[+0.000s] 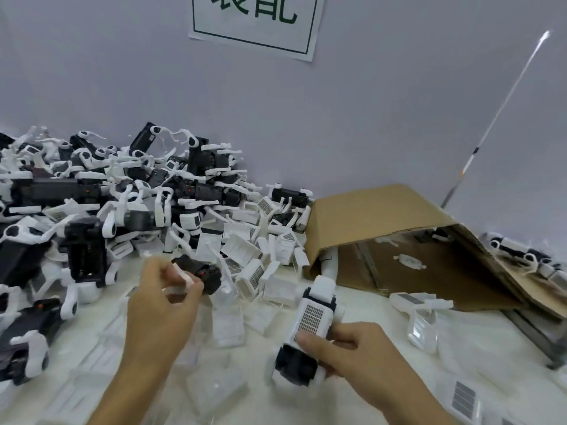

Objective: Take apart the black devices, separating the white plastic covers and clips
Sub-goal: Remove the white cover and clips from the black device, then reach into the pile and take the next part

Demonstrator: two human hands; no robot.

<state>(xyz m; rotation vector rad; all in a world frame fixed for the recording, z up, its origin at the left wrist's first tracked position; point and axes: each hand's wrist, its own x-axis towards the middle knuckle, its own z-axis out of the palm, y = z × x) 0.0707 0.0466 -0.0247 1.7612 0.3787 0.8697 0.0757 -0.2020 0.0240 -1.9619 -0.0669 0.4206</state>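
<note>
A black device (306, 329) with a white gridded cover is gripped by the right hand (356, 360); the left hand (162, 302) pinches a smaller black part (201, 273) with a white clip.

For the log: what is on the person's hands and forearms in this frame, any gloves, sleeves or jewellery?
Nothing worn shows. The left hand and the right hand are bare, with no gloves, rings or watch, and both forearms are uncovered down to the frame's edge, with no sleeves in view.
</note>
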